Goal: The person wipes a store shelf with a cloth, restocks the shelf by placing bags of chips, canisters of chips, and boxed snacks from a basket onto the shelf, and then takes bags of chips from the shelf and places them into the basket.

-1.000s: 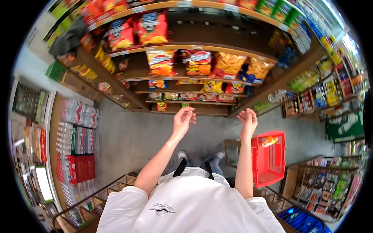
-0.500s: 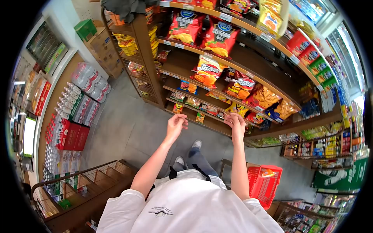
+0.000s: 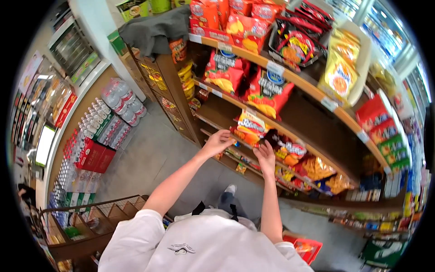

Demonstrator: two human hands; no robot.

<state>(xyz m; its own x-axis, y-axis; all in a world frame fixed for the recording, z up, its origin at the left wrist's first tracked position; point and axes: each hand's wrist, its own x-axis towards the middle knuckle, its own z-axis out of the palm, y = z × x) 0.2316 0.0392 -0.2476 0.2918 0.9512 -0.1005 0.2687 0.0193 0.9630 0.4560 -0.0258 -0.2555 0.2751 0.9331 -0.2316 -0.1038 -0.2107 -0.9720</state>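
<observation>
Yellow-orange snack bag (image 3: pixel 250 127): we find it on a middle shelf (image 3: pixel 214 110) of the rack, at the front edge, between and just beyond the two hands.
Left hand (image 3: pixel 219 142): beside the bag's lower left, fingers bent; we cannot tell whether its grip has closed on anything.
Right hand (image 3: pixel 265 157): below the bag's lower right, fingers curled upward; here too we cannot tell the state of the grip.
Dark red snack bag (image 3: pixel 288 149): to the right on the same shelf.
Red chip bags (image 3: pixel 267 94): two, one shelf higher.
Red basket (image 3: pixel 314 255): beyond the right forearm, holding an orange packet (image 3: pixel 304 247).
Bottle packs (image 3: pixel 121 100): far left, along the worktop's front.
</observation>
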